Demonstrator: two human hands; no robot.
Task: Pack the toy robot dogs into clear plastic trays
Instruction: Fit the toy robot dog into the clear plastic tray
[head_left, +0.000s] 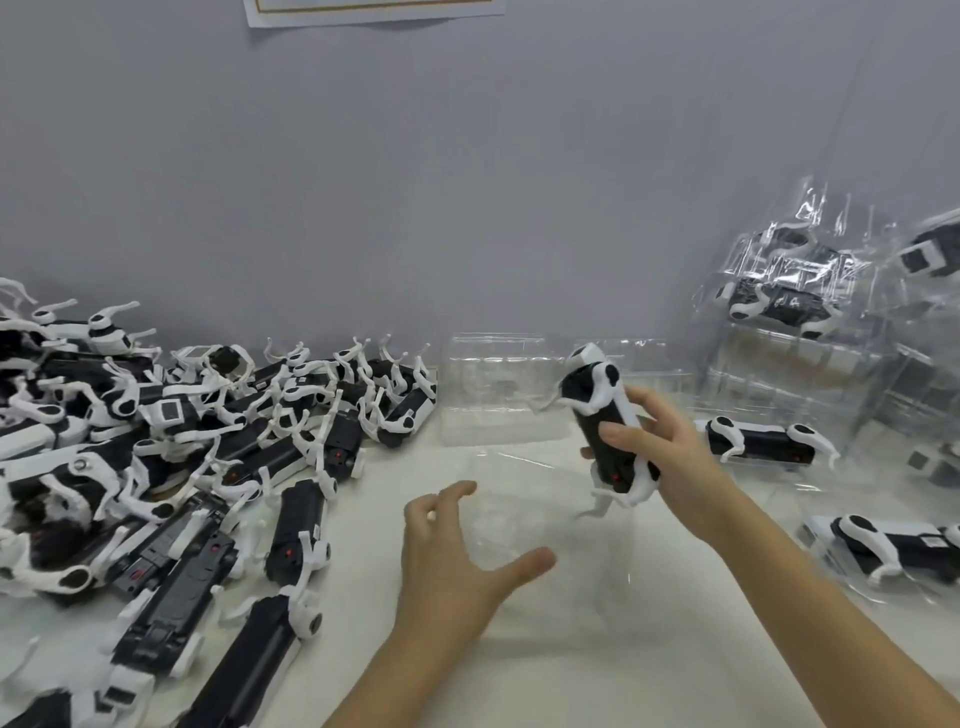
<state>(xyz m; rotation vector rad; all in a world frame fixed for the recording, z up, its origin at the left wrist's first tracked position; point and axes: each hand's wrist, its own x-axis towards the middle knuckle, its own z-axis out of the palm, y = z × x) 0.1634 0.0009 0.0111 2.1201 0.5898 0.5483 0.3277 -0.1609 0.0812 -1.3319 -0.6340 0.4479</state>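
Right hand (662, 454) grips one toy dog (605, 415) around its black body, fingers curled across the near side and thumb hidden behind. The dog is held above the table, nearly upright and tipped slightly left. Its white end points up and its white legs stick out to either side. A small red dot shows near its lower end.

Left hand (457, 551) is spread, with the fingers apart and lightly bent and the thumb stretched right. It holds nothing. It is at the left edge of a clear tray (550, 525) lying on the white table (519, 670). The tray is faint and blurred, so I cannot tell if the hand touches it. The held dog is above the tray's far right part, not in it.

Behind that, a second tray (493, 389) stands empty against the grey wall (415, 182).

To the left is a big pile of toy dogs (182, 441), black bodies and white legs tangled, spreading from the wall to the near table edge.

To the right is a stack of packed trays (789, 296) with dogs visible inside the upper ones. A loose dog (763, 441) lies on its side at the foot of the stack, just beyond the right hand. Another dog (893, 551) lies nearer, on clear plastic.

The edge of a paper sheet (374, 10) is on the wall at the top.
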